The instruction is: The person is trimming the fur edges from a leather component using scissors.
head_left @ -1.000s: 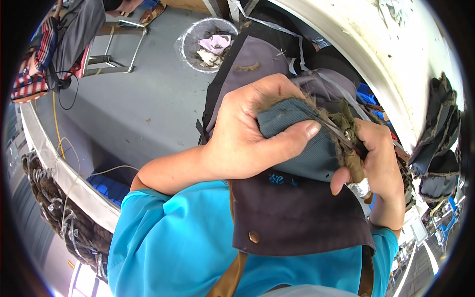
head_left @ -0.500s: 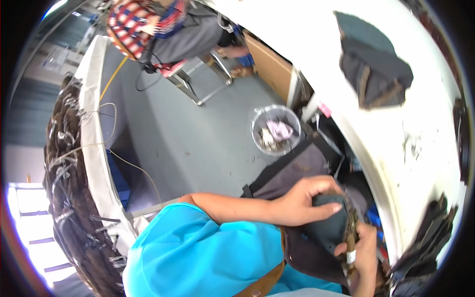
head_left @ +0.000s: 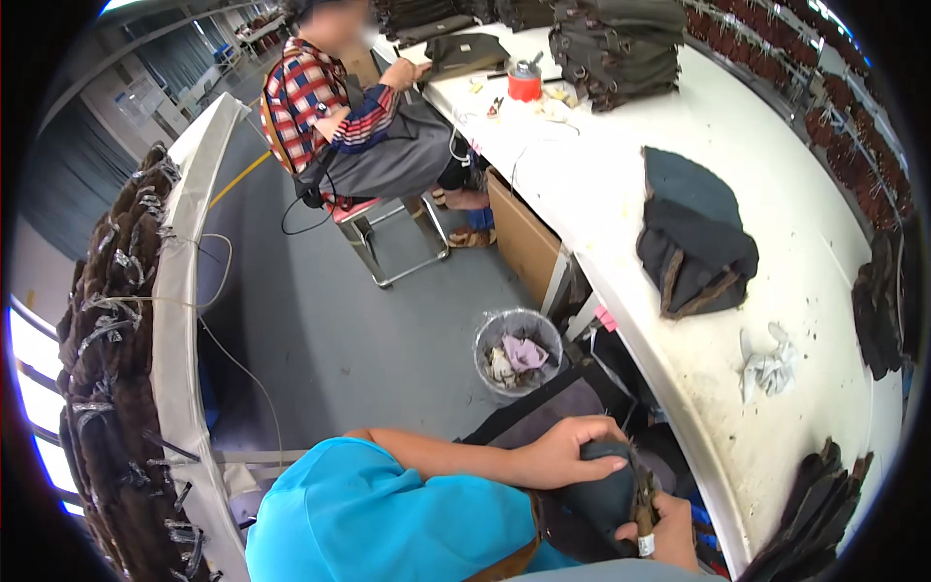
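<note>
My left hand is closed on a dark grey-green cloth piece, thumb on top and fingers curled around its upper edge. Along the right side of that piece runs a brown, furry-looking edge. My right hand pinches there, its fingers closed on a narrow brown thing with a white band; its exact kind is unclear. The cloth rests over my lap, beside the table's near edge. A similar dark cloth piece with brown edging lies on the white table.
Crumpled pale gloves and dark strips lie on the table's right part. Farther off are a red container and stacked dark pieces. A lined bin stands on the floor. A co-worker sits beyond; furry bundles hang left.
The view has tilted up, so the table's far end and more of the co-worker show. Both hands keep their hold on the cloth and brown thing, with little visible change.
</note>
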`<move>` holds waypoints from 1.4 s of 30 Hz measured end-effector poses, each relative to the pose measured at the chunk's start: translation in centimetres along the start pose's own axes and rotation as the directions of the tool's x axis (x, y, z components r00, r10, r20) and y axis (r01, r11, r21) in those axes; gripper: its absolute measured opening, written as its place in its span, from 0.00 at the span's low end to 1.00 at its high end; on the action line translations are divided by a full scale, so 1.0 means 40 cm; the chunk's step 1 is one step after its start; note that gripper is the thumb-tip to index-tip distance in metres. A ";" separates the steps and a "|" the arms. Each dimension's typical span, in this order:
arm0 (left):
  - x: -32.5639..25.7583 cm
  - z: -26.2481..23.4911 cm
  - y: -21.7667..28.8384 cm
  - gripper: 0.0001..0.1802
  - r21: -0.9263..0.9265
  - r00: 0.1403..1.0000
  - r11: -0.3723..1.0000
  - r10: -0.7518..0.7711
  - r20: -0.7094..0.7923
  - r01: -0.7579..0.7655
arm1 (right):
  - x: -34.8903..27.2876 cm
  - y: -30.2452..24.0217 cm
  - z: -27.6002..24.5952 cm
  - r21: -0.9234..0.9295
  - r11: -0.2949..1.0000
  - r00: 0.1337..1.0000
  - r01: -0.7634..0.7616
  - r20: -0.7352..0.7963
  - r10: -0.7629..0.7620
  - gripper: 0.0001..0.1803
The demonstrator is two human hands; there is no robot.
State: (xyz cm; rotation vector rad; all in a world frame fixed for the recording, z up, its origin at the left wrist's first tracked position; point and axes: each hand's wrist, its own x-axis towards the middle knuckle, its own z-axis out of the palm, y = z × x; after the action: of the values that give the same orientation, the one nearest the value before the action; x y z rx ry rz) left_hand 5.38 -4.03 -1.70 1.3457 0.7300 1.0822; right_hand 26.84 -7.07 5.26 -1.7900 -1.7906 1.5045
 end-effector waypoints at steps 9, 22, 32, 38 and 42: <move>0.009 0.005 -0.013 0.15 -0.029 0.997 0.997 -0.074 0.016 0.075 | 0.014 0.072 0.007 0.170 0.976 0.990 0.139 0.007 -0.142 0.21; 0.002 0.011 -0.026 0.15 0.017 0.998 1.000 0.026 0.055 -0.027 | -0.001 0.066 0.004 0.073 0.992 0.992 0.100 0.066 -0.105 0.30; 0.018 0.002 -0.017 0.12 -0.012 0.996 0.998 0.066 0.055 -0.065 | 0.013 0.069 0.011 0.196 0.974 0.989 0.112 0.077 -0.129 0.41; 0.008 0.013 -0.009 0.12 -0.041 0.994 0.994 0.102 0.039 -0.100 | 0.016 0.032 -0.007 0.133 0.985 0.985 0.110 0.116 -0.125 0.44; -0.004 0.023 -0.016 0.12 -0.060 0.996 0.996 0.076 0.043 -0.073 | 0.013 0.036 0.000 0.146 0.985 0.988 0.090 0.109 -0.106 0.44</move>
State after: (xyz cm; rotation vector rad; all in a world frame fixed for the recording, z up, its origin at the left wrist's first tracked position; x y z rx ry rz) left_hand 6.29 -4.48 -2.21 1.3521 0.6148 1.1200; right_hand 27.63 -7.00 3.97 -1.5555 -1.7477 1.6812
